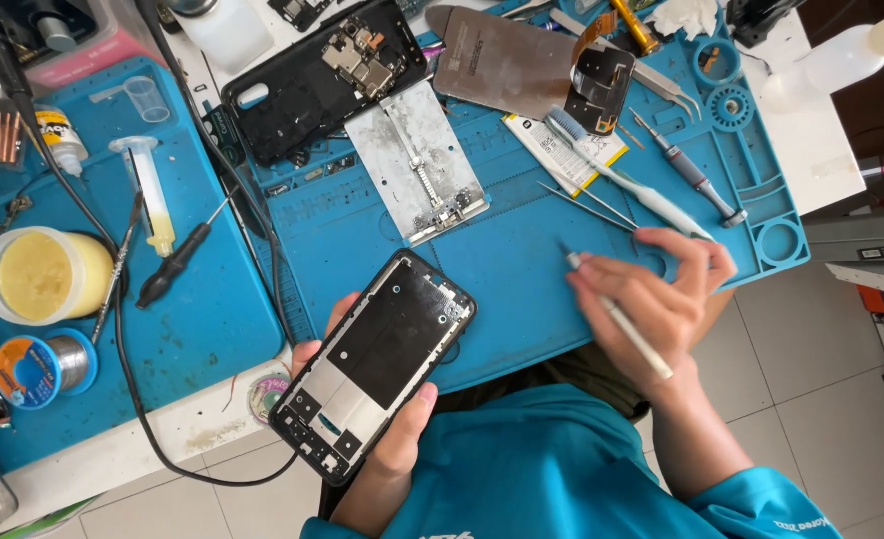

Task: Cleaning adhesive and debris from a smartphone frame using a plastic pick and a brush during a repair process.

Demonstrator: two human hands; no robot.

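Observation:
My left hand (387,439) holds an opened phone frame (377,361) from below, its black inner side facing up, near the front edge of the blue work mat (502,260). My right hand (651,304) grips a thin white-handled tool (616,317) like a pen, its tip pointing up-left over the mat, a short way right of the phone frame. The tool tip is apart from the frame.
On the mat lie a metal holder plate (417,165), a black phone back with a circuit board (322,80), a toothbrush (621,175), tweezers (587,205) and a screwdriver (689,172). To the left stand a yellow paste jar (40,274), a solder spool (42,366) and a syringe (150,190).

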